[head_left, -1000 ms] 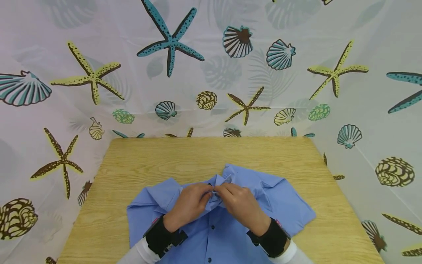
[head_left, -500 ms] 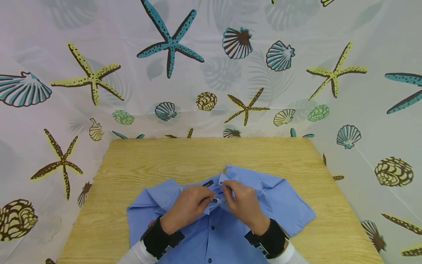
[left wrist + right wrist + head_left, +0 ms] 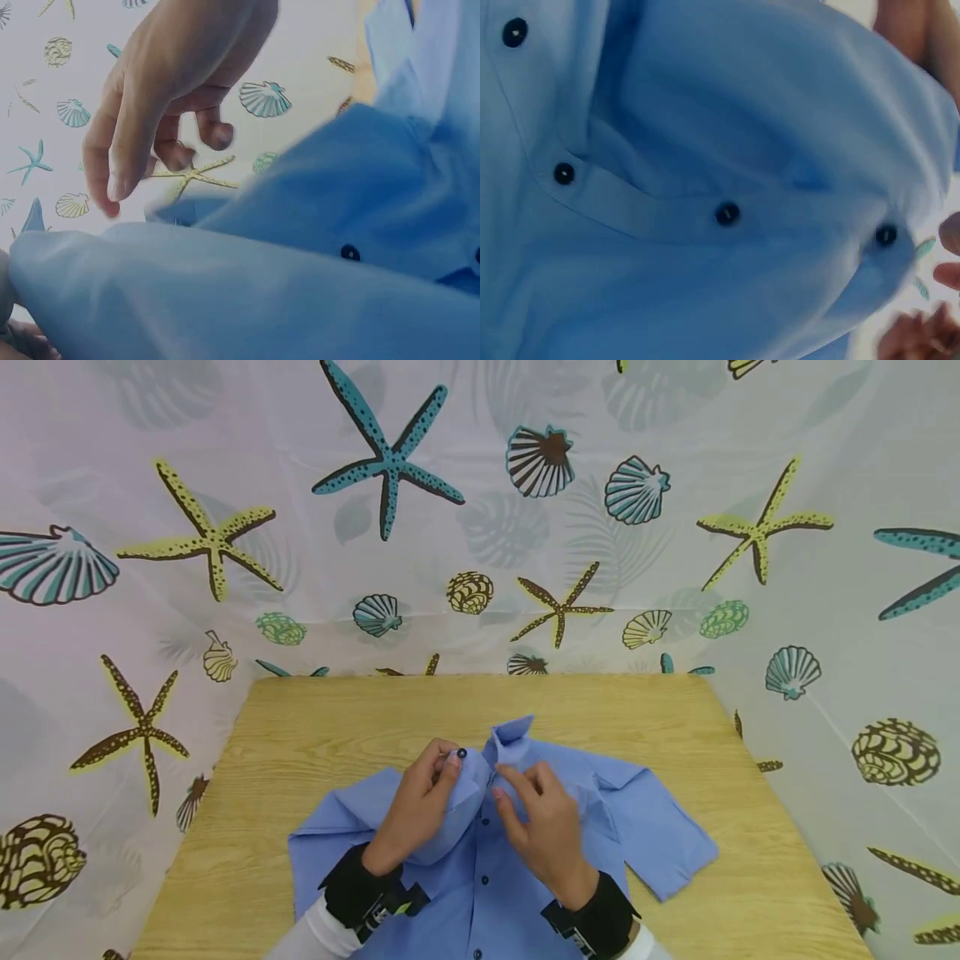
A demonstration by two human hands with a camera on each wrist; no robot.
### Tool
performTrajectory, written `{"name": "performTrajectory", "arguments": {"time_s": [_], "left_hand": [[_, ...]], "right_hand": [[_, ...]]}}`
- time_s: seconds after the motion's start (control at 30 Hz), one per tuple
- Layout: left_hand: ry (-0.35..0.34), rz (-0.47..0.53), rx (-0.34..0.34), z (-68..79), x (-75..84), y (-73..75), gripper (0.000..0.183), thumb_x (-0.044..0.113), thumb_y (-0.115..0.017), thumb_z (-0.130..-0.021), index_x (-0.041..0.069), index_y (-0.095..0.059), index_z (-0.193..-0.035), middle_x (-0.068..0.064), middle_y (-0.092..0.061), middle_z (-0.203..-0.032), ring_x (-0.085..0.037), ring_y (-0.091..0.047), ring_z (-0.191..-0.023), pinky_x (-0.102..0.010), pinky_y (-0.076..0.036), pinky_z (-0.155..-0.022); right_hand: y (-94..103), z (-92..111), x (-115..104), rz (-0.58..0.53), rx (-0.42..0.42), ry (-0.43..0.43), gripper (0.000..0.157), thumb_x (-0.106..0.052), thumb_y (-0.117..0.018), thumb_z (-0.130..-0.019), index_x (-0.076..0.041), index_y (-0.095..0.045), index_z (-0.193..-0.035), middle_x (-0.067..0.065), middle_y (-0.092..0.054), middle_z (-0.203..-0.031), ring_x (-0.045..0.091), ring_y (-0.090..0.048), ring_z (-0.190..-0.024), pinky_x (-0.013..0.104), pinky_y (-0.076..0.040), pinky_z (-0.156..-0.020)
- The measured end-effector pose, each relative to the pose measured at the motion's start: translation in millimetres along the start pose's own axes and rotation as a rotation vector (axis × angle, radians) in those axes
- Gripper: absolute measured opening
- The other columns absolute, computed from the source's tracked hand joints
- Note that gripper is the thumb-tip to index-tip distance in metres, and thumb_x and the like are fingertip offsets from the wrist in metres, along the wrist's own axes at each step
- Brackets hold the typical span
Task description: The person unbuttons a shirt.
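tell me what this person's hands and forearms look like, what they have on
The left hand and right hand are ungloved. Each wrist wears a broad black band with a dark attachment bearing pale markings; white sleeves clothe both forearms.

Looks moderately bright and evenly lit in the head view, with soft shading in the folds of the shirt (image 3: 656,831) and fairly crisp prints (image 3: 391,462) on the patterned backdrop (image 3: 480,502), tinged lilac toward the upper left. Turns hazy and pale in the left wrist view, washing the backdrop nearly white behind soft-edged folds. Falls dimmer and bluer in the right wrist view, glaring white along part of the right edge and blurring the fingers (image 3: 911,335) at the lower right
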State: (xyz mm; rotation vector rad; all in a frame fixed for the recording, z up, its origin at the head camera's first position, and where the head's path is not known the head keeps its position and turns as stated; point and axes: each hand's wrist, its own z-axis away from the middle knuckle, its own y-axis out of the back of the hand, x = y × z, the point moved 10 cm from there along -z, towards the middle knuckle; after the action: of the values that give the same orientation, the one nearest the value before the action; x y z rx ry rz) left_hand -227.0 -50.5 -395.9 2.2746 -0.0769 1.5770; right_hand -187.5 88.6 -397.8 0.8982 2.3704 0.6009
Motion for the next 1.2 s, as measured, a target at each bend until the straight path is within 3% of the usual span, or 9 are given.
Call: {"name": "performTrajectory", "arguments": {"time_s": [0.1, 0.27, 0.37, 0.47, 0.57, 0.7, 0.87, 1.03, 1.2], "left_hand": [[0.003, 0.042, -0.012, -1.6, 18.3, 0.0, 0.016, 0.012, -0.037, -0.101, 0.004, -0.049, -0.109, -0.005, -0.042, -0.065, -0.016, -0.033, -0.048, -0.031, -0.032, -0.048], [-0.040, 0.117, -0.155, -2.2, 38.4, -9.2, 0.017, 0.007, -0.038, -0.100, 0.000, -0.051, -0.109, -0.007, -0.053, -0.076, -0.017, -0.046, -0.058, -0.030, -0.039, -0.053], [-0.055, 0.153, -0.237, -1.6, 42.7, -13.3, 0.015, 0.006, -0.040, -0.099, 0.000, -0.052, -0.106, -0.010, -0.054, -0.077, -0.018, -0.049, -0.061, -0.031, -0.040, -0.056], [-0.057, 0.130, -0.261, -1.7, 37.8, -13.3, 0.013, 0.006, -0.042, -0.099, 0.004, -0.054, -0.104, -0.011, -0.055, -0.077, -0.017, -0.046, -0.059, -0.032, -0.039, -0.056], [-0.051, 0.084, -0.234, -3.4, 23.8, -10.4, 0.016, 0.004, -0.041, -0.098, 0.009, -0.055, -0.103, -0.008, -0.055, -0.076, -0.017, -0.041, -0.055, -0.033, -0.037, -0.054], [-0.053, -0.013, -0.159, -5.9, 5.2, -2.1, 0.021, 0.004, -0.040, -0.098, 0.016, -0.056, -0.104, 0.000, -0.057, -0.078, -0.015, -0.041, -0.054, -0.033, -0.039, -0.055], [-0.156, -0.163, -0.077, -8.3, 5.6, 10.0, 0.019, 0.008, -0.046, -0.096, 0.017, -0.057, -0.108, 0.006, -0.060, -0.098, -0.007, -0.053, -0.073, -0.036, -0.046, -0.067], [-0.264, -0.271, -0.071, -10.5, 12.9, 13.0, 0.020, 0.018, -0.052, -0.094, 0.012, -0.055, -0.113, 0.005, -0.059, -0.105, -0.005, -0.055, -0.085, -0.034, -0.048, -0.073], [-0.336, -0.410, -0.005, -12.8, 17.9, 19.6, 0.028, 0.023, -0.052, -0.095, 0.017, -0.051, -0.122, 0.002, -0.058, -0.109, -0.008, -0.055, -0.094, -0.036, -0.049, -0.074]], "right_hand": [[-14.7, 5, -5, -0.046, -0.106, 0.018, 0.037, -0.023, -0.059, -0.090, -0.017, -0.054, -0.126, -0.007, -0.044, -0.075, 0.001, -0.035, -0.056, 0.018, -0.034, -0.044], [-27.1, 6, -1, -0.116, -0.217, -0.016, 0.054, -0.014, -0.062, -0.084, -0.014, -0.043, -0.134, -0.007, -0.053, -0.076, 0.003, -0.046, -0.057, 0.019, -0.039, -0.047], [-28.6, 1, -4, -0.107, -0.254, 0.032, 0.030, -0.016, -0.063, -0.084, -0.017, -0.053, -0.112, -0.008, -0.047, -0.070, 0.001, -0.040, -0.053, 0.019, -0.035, -0.045], [-28.9, -3, -6, -0.068, -0.297, 0.081, 0.015, -0.018, -0.063, -0.084, -0.018, -0.048, -0.088, -0.011, -0.040, -0.066, -0.001, -0.034, -0.052, 0.019, -0.031, -0.043], [-27.1, -6, -3, -0.034, -0.320, 0.062, 0.012, -0.014, -0.062, -0.081, -0.018, -0.054, -0.089, -0.013, -0.042, -0.064, -0.003, -0.035, -0.051, 0.019, -0.032, -0.042], [-27.7, -6, 5, -0.054, -0.361, -0.041, 0.032, -0.005, -0.057, -0.076, -0.014, -0.060, -0.107, -0.012, -0.050, -0.066, -0.004, -0.036, -0.048, 0.019, -0.034, -0.041], [-30.0, -2, 13, -0.134, -0.366, -0.155, 0.045, 0.000, -0.056, -0.073, -0.012, -0.053, -0.116, -0.008, -0.059, -0.076, -0.001, -0.037, -0.045, 0.022, -0.036, -0.041], [-26.4, -2, 20, -0.107, -0.268, -0.184, 0.028, -0.003, -0.059, -0.076, -0.011, -0.056, -0.102, -0.004, -0.064, -0.082, 0.003, -0.055, -0.064, 0.026, -0.048, -0.052], [-24.6, -1, 24, -0.158, -0.258, -0.221, 0.018, -0.007, -0.057, -0.085, -0.014, -0.066, -0.099, -0.005, -0.064, -0.081, 0.001, -0.054, -0.061, 0.025, -0.048, -0.052]]}}
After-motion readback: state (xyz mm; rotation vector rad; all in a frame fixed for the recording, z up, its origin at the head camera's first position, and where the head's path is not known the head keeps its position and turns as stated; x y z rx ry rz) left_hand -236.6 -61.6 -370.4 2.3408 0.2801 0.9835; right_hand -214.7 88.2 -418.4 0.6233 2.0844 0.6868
